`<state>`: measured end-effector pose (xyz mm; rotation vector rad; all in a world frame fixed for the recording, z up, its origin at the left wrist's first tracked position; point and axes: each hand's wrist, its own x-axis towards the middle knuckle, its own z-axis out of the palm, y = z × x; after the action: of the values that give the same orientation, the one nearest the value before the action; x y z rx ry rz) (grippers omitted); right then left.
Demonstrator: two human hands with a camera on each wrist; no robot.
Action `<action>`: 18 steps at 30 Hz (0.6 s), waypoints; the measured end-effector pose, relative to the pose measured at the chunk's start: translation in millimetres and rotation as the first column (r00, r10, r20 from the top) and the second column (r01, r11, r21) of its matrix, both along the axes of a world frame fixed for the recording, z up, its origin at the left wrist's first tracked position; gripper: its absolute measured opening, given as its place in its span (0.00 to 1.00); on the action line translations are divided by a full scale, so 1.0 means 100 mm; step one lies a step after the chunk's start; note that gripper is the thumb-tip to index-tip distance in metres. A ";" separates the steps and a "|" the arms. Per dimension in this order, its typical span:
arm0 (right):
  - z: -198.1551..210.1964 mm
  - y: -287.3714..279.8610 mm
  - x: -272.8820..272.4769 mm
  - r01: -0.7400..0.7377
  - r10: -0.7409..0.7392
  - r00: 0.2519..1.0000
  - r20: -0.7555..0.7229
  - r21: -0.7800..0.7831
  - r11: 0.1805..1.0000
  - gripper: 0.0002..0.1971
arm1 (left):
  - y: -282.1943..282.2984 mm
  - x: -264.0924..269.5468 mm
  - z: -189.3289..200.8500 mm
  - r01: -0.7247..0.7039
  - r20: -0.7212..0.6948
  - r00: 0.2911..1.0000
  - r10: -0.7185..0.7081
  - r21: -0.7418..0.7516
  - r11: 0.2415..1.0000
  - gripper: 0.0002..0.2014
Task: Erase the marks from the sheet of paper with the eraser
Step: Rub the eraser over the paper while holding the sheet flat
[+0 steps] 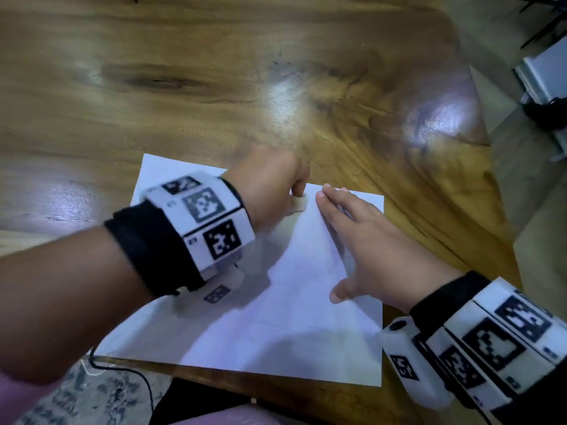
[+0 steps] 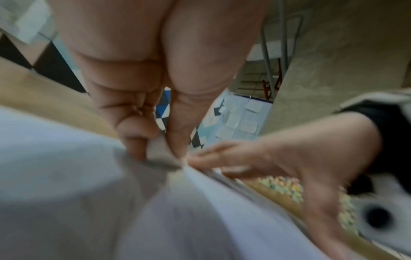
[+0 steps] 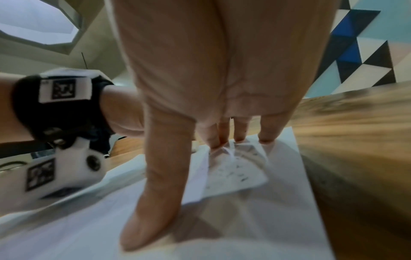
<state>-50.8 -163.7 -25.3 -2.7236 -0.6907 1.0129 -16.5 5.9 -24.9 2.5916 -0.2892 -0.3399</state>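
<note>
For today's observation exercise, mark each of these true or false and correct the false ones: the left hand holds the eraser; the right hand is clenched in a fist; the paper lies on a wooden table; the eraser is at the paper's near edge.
1. The left hand holds the eraser. True.
2. The right hand is clenched in a fist. False: it lies flat, fingers straight, pressing the paper.
3. The paper lies on a wooden table. True.
4. The eraser is at the paper's near edge. False: it works near the far edge.
</note>
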 end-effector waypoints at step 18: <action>0.00 -0.02 -0.01 0.012 -0.012 1.000 -0.001 0.024 1.000 0.67 | 0.16 -0.63 -0.08 0.293 -0.143 0.942 -0.304 -0.089 0.952 0.02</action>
<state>-52.1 -165.3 -25.2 -2.7033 -0.6810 0.9961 -79.5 22.2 -32.5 2.4374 -0.6297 -0.6252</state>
